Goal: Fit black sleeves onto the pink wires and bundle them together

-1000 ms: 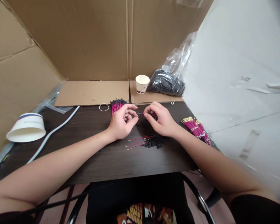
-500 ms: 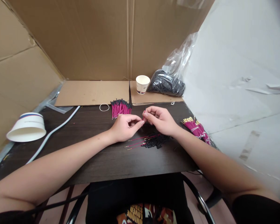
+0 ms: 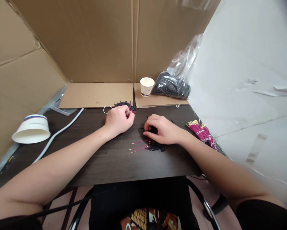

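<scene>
My left hand (image 3: 119, 119) is closed, its thumb and finger pinched on a thin pink wire whose tip shows just below the fingertips. It lies over the near side of a bundle of pink wires with black sleeves (image 3: 125, 104), hiding much of it. My right hand (image 3: 161, 129) curls with thumb and forefinger nearly together, a short black sleeve (image 3: 142, 128) poking out at the fingertips. More black shows inside its curl. Just below that hand lie a heap of black sleeves (image 3: 156, 147) and several loose pink wires (image 3: 138, 148) with gold-coloured ends.
A tied bundle of pink wires (image 3: 203, 134) lies at the table's right edge. At the back stand a paper cup (image 3: 147, 87) and a clear bag of black pieces (image 3: 172, 84). A rubber band (image 3: 107, 109), a pale cable (image 3: 59, 131) and a tipped paper cup (image 3: 32, 129) are to the left.
My hands were together over the middle, holding a pink wire and black sleeve. The left has moved left and away onto the bundle; the right has shifted slightly down.
</scene>
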`<act>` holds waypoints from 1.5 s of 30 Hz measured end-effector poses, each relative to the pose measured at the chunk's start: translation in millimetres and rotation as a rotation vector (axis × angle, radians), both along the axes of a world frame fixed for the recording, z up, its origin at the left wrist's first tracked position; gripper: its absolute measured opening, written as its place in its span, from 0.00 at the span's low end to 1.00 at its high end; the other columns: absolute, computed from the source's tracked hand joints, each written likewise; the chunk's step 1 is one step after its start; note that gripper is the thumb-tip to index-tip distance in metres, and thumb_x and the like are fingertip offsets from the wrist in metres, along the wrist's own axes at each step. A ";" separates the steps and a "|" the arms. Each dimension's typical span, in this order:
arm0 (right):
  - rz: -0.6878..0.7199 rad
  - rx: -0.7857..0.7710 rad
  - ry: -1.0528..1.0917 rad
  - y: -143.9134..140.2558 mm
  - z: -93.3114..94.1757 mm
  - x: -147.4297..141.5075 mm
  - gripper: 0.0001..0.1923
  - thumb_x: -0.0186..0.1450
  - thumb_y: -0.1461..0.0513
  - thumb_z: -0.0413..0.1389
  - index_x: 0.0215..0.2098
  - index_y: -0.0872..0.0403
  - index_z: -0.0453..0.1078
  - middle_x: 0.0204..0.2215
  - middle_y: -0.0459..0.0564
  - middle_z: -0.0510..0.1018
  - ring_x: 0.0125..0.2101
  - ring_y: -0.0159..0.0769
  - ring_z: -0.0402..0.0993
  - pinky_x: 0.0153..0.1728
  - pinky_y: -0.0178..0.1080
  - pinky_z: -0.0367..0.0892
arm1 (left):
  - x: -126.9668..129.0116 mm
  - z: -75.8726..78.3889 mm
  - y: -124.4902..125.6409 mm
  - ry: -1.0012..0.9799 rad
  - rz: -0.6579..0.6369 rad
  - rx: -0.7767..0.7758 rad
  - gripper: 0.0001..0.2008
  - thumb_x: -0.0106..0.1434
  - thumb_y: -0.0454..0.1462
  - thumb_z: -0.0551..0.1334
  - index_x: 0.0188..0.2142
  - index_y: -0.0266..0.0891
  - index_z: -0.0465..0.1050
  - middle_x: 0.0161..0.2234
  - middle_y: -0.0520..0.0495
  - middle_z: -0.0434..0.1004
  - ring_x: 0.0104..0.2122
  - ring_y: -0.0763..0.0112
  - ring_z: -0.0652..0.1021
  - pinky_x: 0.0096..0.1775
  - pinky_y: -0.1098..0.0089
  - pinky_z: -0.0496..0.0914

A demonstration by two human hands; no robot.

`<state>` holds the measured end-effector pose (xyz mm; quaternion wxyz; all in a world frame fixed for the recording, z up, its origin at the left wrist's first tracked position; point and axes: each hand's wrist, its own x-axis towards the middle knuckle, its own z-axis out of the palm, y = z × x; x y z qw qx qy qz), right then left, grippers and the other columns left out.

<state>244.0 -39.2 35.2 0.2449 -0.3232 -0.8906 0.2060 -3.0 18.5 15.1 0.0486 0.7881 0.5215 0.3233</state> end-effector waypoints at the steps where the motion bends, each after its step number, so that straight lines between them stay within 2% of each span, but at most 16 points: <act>1: 0.034 -0.016 -0.021 -0.7 0.2 -0.5 0.06 0.73 0.63 0.64 0.38 0.52 0.73 0.36 0.50 0.79 0.39 0.43 0.72 0.44 0.45 0.68 | -0.2 0.2 0.8 0.033 0.021 -0.007 0.14 0.64 0.38 0.64 0.24 0.42 0.64 0.22 0.48 0.74 0.24 0.64 0.73 0.31 0.64 0.61; 6: 0.147 -0.064 -0.084 -2.8 -0.5 -1.5 0.05 0.75 0.64 0.63 0.40 0.53 0.74 0.39 0.53 0.79 0.42 0.44 0.72 0.50 0.49 0.69 | 0.9 -0.5 1.6 0.167 0.039 -0.004 0.12 0.63 0.38 0.64 0.24 0.42 0.67 0.24 0.44 0.77 0.25 0.59 0.76 0.33 0.62 0.65; 12: 0.171 -0.079 -0.140 -5.3 -0.7 -3.1 0.06 0.77 0.65 0.62 0.40 0.53 0.74 0.40 0.53 0.77 0.44 0.45 0.70 0.51 0.48 0.68 | 1.1 -2.2 3.5 0.157 0.058 -0.074 0.12 0.63 0.39 0.66 0.24 0.42 0.70 0.22 0.43 0.74 0.28 0.52 0.78 0.38 0.56 0.70; 17: 0.174 -0.063 -0.200 -9.3 0.0 -6.6 0.07 0.78 0.64 0.60 0.40 0.53 0.73 0.40 0.53 0.76 0.46 0.46 0.68 0.53 0.48 0.65 | 1.7 -1.7 1.6 0.181 0.057 -0.067 0.13 0.65 0.40 0.66 0.26 0.41 0.70 0.24 0.41 0.76 0.28 0.53 0.78 0.36 0.58 0.69; 22: 0.132 -0.007 -0.282 -14.5 0.7 -11.7 0.09 0.79 0.66 0.56 0.39 0.54 0.72 0.41 0.55 0.77 0.45 0.47 0.66 0.50 0.48 0.62 | 2.7 -1.3 -4.6 0.214 0.046 0.035 0.09 0.67 0.39 0.65 0.29 0.40 0.72 0.28 0.42 0.77 0.28 0.57 0.77 0.34 0.61 0.67; 24: 0.116 0.019 -0.294 -15.3 0.5 -12.4 0.09 0.80 0.65 0.54 0.40 0.54 0.71 0.41 0.56 0.77 0.45 0.47 0.66 0.49 0.49 0.61 | 2.8 -1.6 -8.1 0.192 -0.013 0.077 0.07 0.66 0.37 0.64 0.31 0.40 0.72 0.30 0.43 0.78 0.29 0.60 0.76 0.33 0.63 0.65; 27: 0.097 0.053 -0.229 -13.2 0.8 -10.1 0.09 0.81 0.65 0.52 0.41 0.53 0.69 0.42 0.56 0.77 0.45 0.47 0.66 0.49 0.48 0.62 | 2.5 -3.5 -12.6 0.153 -0.219 0.124 0.05 0.69 0.37 0.63 0.34 0.40 0.73 0.34 0.44 0.78 0.31 0.62 0.76 0.33 0.63 0.68; 30: 0.047 0.064 -0.077 -7.4 2.1 -4.7 0.07 0.80 0.66 0.52 0.42 0.52 0.67 0.40 0.53 0.78 0.43 0.44 0.70 0.49 0.48 0.64 | 2.3 -6.8 -14.5 0.140 -0.466 0.115 0.07 0.72 0.39 0.61 0.40 0.38 0.75 0.39 0.42 0.79 0.37 0.60 0.78 0.38 0.62 0.74; 33: -0.057 0.068 0.134 -0.5 2.1 0.8 0.06 0.79 0.66 0.54 0.43 0.51 0.68 0.38 0.49 0.80 0.38 0.39 0.73 0.44 0.44 0.67 | 2.6 -9.8 -14.1 0.138 -0.614 0.087 0.09 0.74 0.40 0.62 0.45 0.37 0.79 0.44 0.39 0.80 0.44 0.55 0.79 0.44 0.58 0.78; 36: -0.164 0.085 0.316 5.2 -0.7 4.3 0.04 0.79 0.64 0.57 0.49 0.50 0.73 0.39 0.48 0.83 0.36 0.38 0.77 0.40 0.42 0.72 | 3.0 -11.4 -12.6 0.091 -0.676 0.067 0.08 0.74 0.39 0.64 0.45 0.38 0.81 0.48 0.37 0.80 0.50 0.52 0.79 0.51 0.53 0.79; 39: -0.218 0.105 0.374 9.1 -3.6 5.7 0.08 0.78 0.63 0.58 0.53 0.50 0.77 0.42 0.50 0.85 0.39 0.39 0.81 0.43 0.44 0.75 | 3.4 -12.0 -11.8 0.048 -0.719 0.064 0.08 0.74 0.35 0.64 0.40 0.39 0.82 0.47 0.39 0.80 0.49 0.53 0.79 0.54 0.51 0.78; 42: -0.234 0.136 0.324 10.8 -4.7 5.7 0.08 0.78 0.64 0.57 0.47 0.50 0.79 0.41 0.51 0.86 0.40 0.40 0.82 0.45 0.45 0.75 | 4.2 -12.0 -12.0 0.037 -0.703 0.045 0.09 0.74 0.34 0.63 0.37 0.39 0.82 0.46 0.39 0.81 0.47 0.54 0.78 0.53 0.50 0.77; 45: -0.272 0.150 0.292 11.1 -6.0 5.8 0.07 0.78 0.64 0.57 0.43 0.51 0.78 0.37 0.50 0.85 0.35 0.39 0.79 0.40 0.43 0.72 | 5.1 -11.2 -12.7 0.058 -0.671 0.012 0.08 0.74 0.34 0.63 0.38 0.38 0.81 0.48 0.38 0.80 0.49 0.53 0.77 0.54 0.49 0.76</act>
